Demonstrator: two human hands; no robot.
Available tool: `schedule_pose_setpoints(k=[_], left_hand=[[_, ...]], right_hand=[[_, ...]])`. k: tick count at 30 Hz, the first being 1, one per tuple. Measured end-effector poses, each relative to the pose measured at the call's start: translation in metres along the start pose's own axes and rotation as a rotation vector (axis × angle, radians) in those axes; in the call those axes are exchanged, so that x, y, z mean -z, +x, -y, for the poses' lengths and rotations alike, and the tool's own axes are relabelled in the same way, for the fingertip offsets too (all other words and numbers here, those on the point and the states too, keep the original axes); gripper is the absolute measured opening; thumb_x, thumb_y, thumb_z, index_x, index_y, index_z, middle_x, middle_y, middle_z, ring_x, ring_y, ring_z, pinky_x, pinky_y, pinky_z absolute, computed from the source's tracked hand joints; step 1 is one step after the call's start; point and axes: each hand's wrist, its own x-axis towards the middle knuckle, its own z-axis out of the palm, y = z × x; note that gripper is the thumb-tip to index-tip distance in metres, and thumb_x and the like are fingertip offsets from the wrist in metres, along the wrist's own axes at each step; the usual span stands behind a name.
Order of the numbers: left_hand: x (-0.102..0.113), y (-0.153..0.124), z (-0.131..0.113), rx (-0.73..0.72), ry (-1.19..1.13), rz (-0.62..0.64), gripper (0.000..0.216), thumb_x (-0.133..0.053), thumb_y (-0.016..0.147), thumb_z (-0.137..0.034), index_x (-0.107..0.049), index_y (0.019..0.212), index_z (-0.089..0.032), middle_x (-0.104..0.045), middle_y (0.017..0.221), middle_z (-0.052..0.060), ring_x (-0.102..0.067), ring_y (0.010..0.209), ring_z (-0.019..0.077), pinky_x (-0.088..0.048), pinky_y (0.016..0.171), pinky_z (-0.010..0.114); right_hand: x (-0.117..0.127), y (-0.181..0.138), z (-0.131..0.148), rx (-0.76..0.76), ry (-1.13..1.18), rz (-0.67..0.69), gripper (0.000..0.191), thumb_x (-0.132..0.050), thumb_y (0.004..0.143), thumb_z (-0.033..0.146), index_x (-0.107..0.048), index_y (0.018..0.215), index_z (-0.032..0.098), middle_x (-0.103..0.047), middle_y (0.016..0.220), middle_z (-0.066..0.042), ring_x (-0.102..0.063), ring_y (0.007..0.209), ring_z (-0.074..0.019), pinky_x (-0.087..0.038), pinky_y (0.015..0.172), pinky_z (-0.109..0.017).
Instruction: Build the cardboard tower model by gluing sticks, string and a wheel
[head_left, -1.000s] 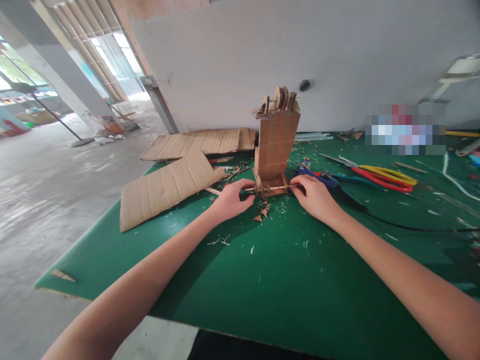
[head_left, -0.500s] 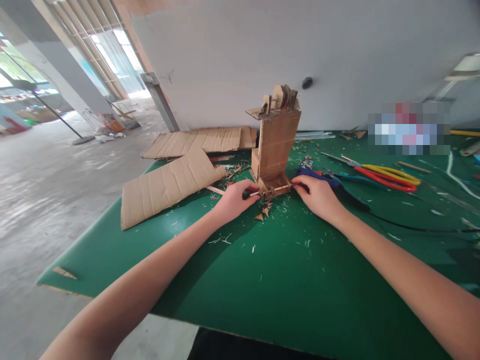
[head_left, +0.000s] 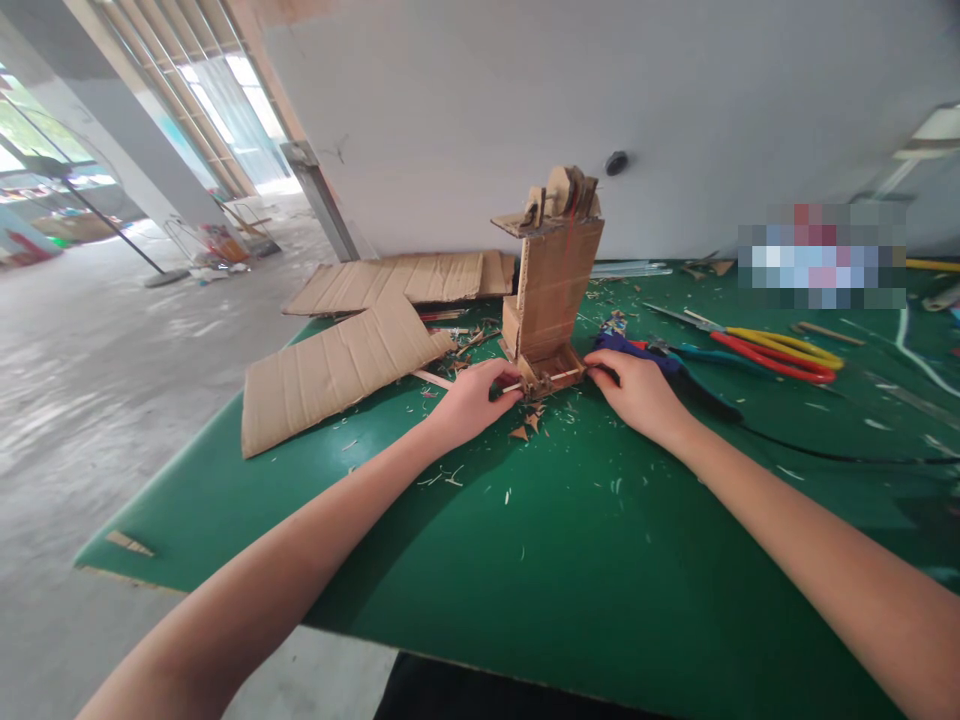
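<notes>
A cardboard model (head_left: 559,285) stands upright on the green table, with a shallow open box at its foot and round cardboard discs (head_left: 562,190) on top. A thin wooden stick (head_left: 564,375) runs across the front of the box. Thumb and fingers of my left hand (head_left: 476,400) pinch the stick's left end, just outside the box. My right hand (head_left: 634,390) is closed at the box's right front corner; its fingertips hide the stick's end there. Blue-handled pliers (head_left: 697,385) lie just beyond my right hand.
Flat cardboard pieces (head_left: 337,375) lie to the left. Scissors (head_left: 780,350) with red and yellow handles rest at the right, near a black cable (head_left: 840,459). Scraps and shavings (head_left: 529,420) litter the green table (head_left: 540,580). A grey wall (head_left: 450,120) rises behind.
Both hands keep nearly the same hold at the two sides of the box. The view has shifted very slightly; nothing else has visibly moved.
</notes>
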Motion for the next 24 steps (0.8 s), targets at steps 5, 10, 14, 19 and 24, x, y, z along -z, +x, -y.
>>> schedule_pose_setpoints(k=[5,10,14,19,24], left_hand=[[0.001,-0.001,-0.001,-0.018,0.012,0.0,0.014,-0.057,0.081,-0.02,-0.058,0.094,-0.019,-0.066,0.092,0.003,-0.061,0.083,0.0148,-0.051,0.077,0.03],[0.004,-0.004,-0.004,-0.045,0.06,0.009,0.028,-0.062,0.079,-0.028,-0.055,0.105,-0.02,-0.062,0.102,0.006,-0.06,0.094,0.0185,-0.051,0.082,0.034],[0.01,-0.004,-0.008,-0.063,0.07,-0.019,0.039,-0.059,0.082,-0.034,-0.05,0.117,-0.019,-0.059,0.109,0.009,-0.057,0.103,0.021,-0.049,0.084,0.036],[0.026,0.004,-0.005,-0.016,-0.022,-0.172,0.023,-0.055,0.084,-0.028,-0.058,0.105,-0.017,-0.064,0.1,0.008,-0.059,0.092,0.018,-0.049,0.075,0.031],[0.045,0.011,0.001,0.128,-0.25,-0.383,0.022,-0.052,0.086,-0.035,-0.063,0.086,-0.016,-0.061,0.072,0.002,-0.056,0.067,0.0119,-0.045,0.063,0.025]], right_hand=[[0.0,-0.001,0.002,-0.013,0.016,0.008,0.019,-0.05,0.084,0.019,-0.065,0.097,0.02,-0.071,0.096,-0.007,-0.067,0.088,-0.0231,-0.051,0.08,-0.039],[-0.001,-0.002,0.0,-0.042,0.052,0.001,0.02,-0.05,0.084,0.018,-0.063,0.099,0.019,-0.071,0.093,-0.008,-0.067,0.087,-0.0229,-0.051,0.079,-0.037],[0.0,-0.002,0.001,-0.031,0.07,0.02,0.017,-0.051,0.084,0.017,-0.064,0.094,0.019,-0.071,0.091,-0.007,-0.066,0.085,-0.0217,-0.05,0.078,-0.036],[0.004,-0.004,0.009,0.055,0.078,0.091,0.016,-0.049,0.088,0.022,-0.064,0.093,0.019,-0.069,0.091,-0.006,-0.064,0.084,-0.0202,-0.048,0.079,-0.035],[0.007,-0.005,0.017,0.128,0.01,0.117,0.02,-0.044,0.091,0.024,-0.063,0.092,0.018,-0.066,0.092,-0.007,-0.059,0.087,-0.0212,-0.047,0.081,-0.038]])
